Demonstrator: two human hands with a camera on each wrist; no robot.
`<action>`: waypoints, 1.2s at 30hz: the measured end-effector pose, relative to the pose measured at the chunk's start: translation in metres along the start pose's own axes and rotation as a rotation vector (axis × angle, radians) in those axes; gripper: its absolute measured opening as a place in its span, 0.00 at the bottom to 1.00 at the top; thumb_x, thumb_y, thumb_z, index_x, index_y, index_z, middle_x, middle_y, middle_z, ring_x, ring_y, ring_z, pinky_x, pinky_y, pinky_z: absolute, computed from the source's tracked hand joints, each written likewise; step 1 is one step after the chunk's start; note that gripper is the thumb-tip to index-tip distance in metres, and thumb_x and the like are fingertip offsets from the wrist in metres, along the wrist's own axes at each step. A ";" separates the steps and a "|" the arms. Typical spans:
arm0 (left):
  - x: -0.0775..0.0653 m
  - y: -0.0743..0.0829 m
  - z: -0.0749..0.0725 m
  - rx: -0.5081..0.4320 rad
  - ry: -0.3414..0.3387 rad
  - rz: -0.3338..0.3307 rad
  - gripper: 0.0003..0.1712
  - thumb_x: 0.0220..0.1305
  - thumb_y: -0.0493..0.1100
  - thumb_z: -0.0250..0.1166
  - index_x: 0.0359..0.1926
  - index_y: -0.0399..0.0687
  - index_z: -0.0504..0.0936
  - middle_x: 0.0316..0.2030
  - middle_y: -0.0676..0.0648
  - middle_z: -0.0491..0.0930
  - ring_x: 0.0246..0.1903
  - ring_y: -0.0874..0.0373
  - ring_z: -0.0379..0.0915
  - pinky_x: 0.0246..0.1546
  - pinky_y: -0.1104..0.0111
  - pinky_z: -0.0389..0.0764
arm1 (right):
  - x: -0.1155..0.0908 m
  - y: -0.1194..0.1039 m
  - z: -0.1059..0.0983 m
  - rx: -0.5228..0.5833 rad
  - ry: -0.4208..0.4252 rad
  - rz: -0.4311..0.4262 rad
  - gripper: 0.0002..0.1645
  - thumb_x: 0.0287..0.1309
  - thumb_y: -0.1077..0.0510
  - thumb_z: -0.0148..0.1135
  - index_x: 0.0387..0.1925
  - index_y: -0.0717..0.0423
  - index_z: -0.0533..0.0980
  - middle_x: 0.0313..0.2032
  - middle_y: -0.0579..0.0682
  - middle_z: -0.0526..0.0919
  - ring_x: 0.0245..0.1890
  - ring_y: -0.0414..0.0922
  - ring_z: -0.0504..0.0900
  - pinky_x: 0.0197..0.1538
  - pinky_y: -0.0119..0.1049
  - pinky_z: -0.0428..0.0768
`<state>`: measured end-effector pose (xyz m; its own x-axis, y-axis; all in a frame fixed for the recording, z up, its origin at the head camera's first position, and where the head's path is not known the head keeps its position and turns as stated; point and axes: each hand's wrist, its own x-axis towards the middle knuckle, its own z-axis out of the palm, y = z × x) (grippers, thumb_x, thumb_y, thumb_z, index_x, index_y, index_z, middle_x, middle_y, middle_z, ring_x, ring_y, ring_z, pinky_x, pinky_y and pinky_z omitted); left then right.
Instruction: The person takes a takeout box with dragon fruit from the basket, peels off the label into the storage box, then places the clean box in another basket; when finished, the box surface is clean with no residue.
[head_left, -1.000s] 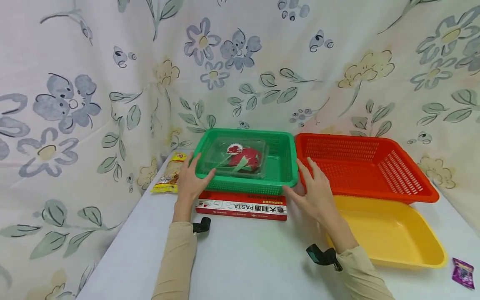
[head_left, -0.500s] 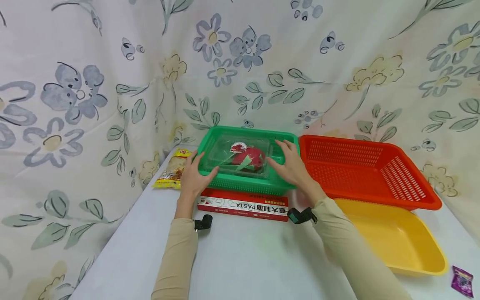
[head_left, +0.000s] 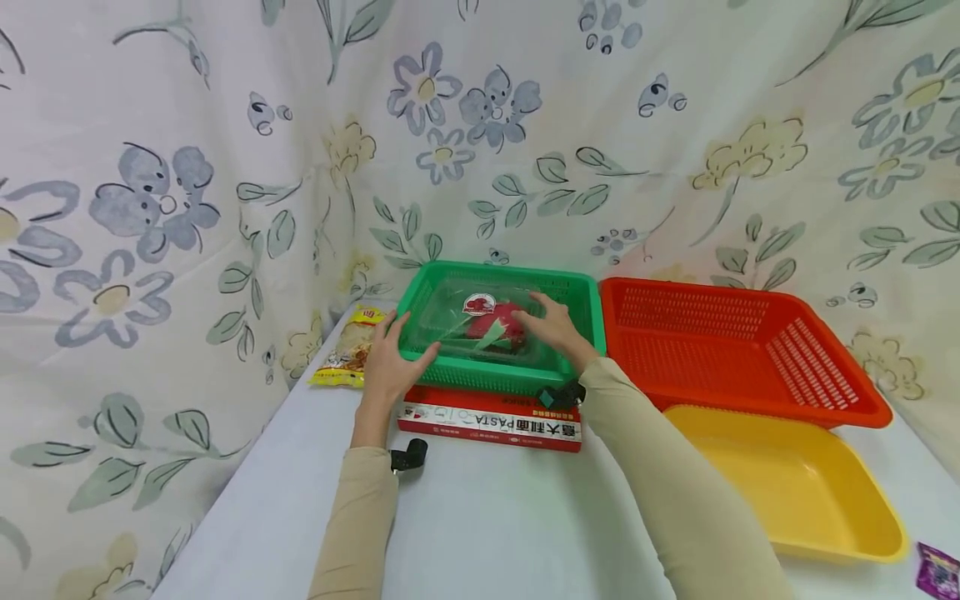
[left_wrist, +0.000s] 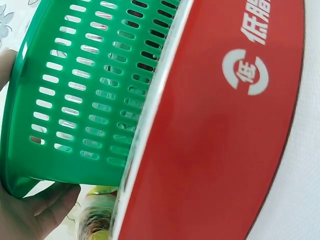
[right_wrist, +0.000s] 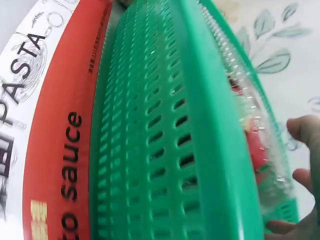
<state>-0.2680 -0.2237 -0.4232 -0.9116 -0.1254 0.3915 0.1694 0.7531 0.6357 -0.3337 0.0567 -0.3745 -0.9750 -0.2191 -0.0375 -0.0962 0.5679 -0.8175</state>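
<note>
In the head view, a green basket [head_left: 480, 375] holds a clear plastic box [head_left: 450, 321] with a round label and a dragon fruit [head_left: 498, 327] inside. My left hand [head_left: 386, 367] is at the basket's front left corner, thumb and fingers spread. Seen from the left wrist, its fingers [left_wrist: 57, 205] lie close against the outside of that corner; whether they press on it I cannot tell. My right hand [head_left: 557, 325] reaches over the basket, fingers spread above the box's right end. The right wrist view shows its fingers [right_wrist: 307, 131] apart from the box.
A red pasta box [head_left: 491, 427] lies in front of the green basket. To its left is a yellow food packet [head_left: 341, 358]. A red basket [head_left: 720, 400] stands to the right, with a yellow tray [head_left: 787, 483] before it and a small purple packet [head_left: 937, 571] at far right.
My right hand has moved from the basket's right front corner leftward and inward, over the plastic box. My left hand stays at the left corner. The head view has shifted slightly.
</note>
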 end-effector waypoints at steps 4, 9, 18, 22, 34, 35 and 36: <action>-0.003 -0.003 0.000 -0.001 -0.003 -0.009 0.47 0.58 0.66 0.65 0.72 0.49 0.65 0.73 0.42 0.55 0.69 0.39 0.56 0.59 0.39 0.68 | 0.009 0.003 0.013 0.147 -0.004 0.087 0.42 0.70 0.43 0.53 0.78 0.48 0.50 0.77 0.56 0.45 0.75 0.59 0.47 0.69 0.61 0.58; -0.004 -0.002 0.002 -0.006 -0.007 -0.009 0.47 0.58 0.66 0.65 0.72 0.50 0.65 0.73 0.42 0.55 0.68 0.39 0.57 0.59 0.40 0.68 | 0.016 0.006 0.020 0.271 0.035 0.151 0.46 0.70 0.47 0.55 0.79 0.44 0.43 0.78 0.54 0.41 0.76 0.57 0.44 0.69 0.59 0.59; 0.000 0.001 0.002 0.009 0.002 0.002 0.47 0.58 0.66 0.65 0.72 0.49 0.65 0.73 0.42 0.55 0.68 0.39 0.59 0.59 0.40 0.69 | 0.020 0.007 0.016 0.357 -0.015 0.210 0.44 0.72 0.46 0.51 0.79 0.36 0.38 0.77 0.55 0.40 0.71 0.63 0.57 0.54 0.61 0.76; 0.002 0.001 0.001 0.013 0.009 0.006 0.47 0.58 0.66 0.64 0.72 0.48 0.65 0.73 0.43 0.55 0.67 0.39 0.60 0.58 0.41 0.70 | 0.021 0.007 0.015 0.382 0.004 0.205 0.39 0.73 0.48 0.50 0.78 0.37 0.46 0.74 0.59 0.50 0.59 0.61 0.70 0.39 0.52 0.80; 0.001 -0.002 0.001 0.006 0.012 0.002 0.47 0.58 0.66 0.64 0.72 0.48 0.66 0.73 0.43 0.55 0.66 0.39 0.61 0.59 0.41 0.70 | 0.021 0.008 0.018 0.464 0.092 0.142 0.33 0.70 0.57 0.49 0.74 0.45 0.58 0.60 0.61 0.70 0.25 0.43 0.69 0.31 0.40 0.72; 0.001 -0.002 0.001 0.005 0.013 0.003 0.47 0.58 0.66 0.64 0.71 0.48 0.66 0.73 0.43 0.55 0.66 0.39 0.61 0.59 0.41 0.70 | 0.021 0.008 0.018 0.473 0.097 0.147 0.32 0.71 0.57 0.49 0.74 0.45 0.59 0.59 0.60 0.71 0.20 0.41 0.66 0.27 0.38 0.70; 0.001 -0.002 0.002 0.006 0.014 0.002 0.47 0.58 0.66 0.64 0.71 0.48 0.66 0.73 0.43 0.55 0.66 0.39 0.61 0.58 0.41 0.70 | 0.020 0.008 0.018 0.481 0.100 0.156 0.32 0.71 0.57 0.48 0.74 0.44 0.59 0.59 0.60 0.72 0.16 0.40 0.62 0.24 0.37 0.68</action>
<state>-0.2695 -0.2245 -0.4255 -0.9058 -0.1328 0.4024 0.1694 0.7571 0.6310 -0.3508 0.0426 -0.3918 -0.9870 -0.0710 -0.1440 0.1318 0.1539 -0.9793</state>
